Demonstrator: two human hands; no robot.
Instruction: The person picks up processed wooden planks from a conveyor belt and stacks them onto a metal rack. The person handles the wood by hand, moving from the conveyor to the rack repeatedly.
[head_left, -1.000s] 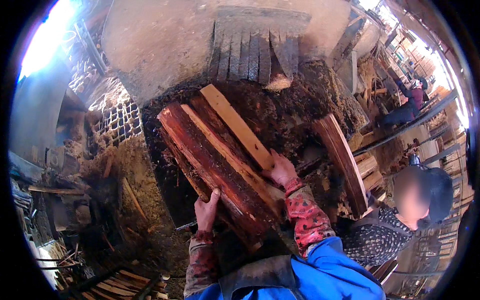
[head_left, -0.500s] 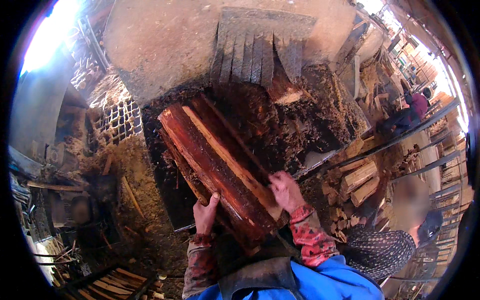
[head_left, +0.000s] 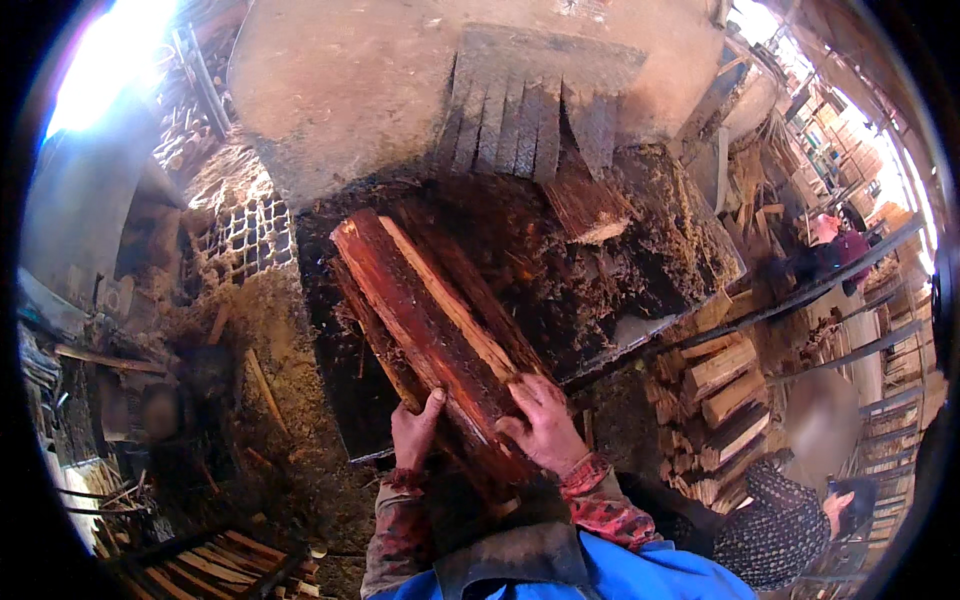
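A long reddish-brown bark-covered wood slab [head_left: 430, 320], with a pale strip along its right side, slants from the dark table toward my body. My left hand [head_left: 415, 430] grips its left edge near the close end, thumb on top. On the opposite edge my right hand [head_left: 545, 420] is closed, with its thumb over the upper face. The undersides of both hands are hidden. Another dark wood piece [head_left: 470, 285] lies along the slab's right side. A thinner piece shows under its left edge.
The dark table [head_left: 345, 425] is littered with bark shreds. Beyond, a strip curtain [head_left: 510, 115] hangs over another wood piece [head_left: 590, 205] with a pale cut end. Split wood is stacked [head_left: 725, 385] at right, near a person in a dotted garment [head_left: 770, 530]. A metal grid [head_left: 245, 240] lies at left.
My right hand has shifted left onto the slab's upper face, its thumb now over it. The wood under the strip curtain has come further out toward me. The person at right has bent lower.
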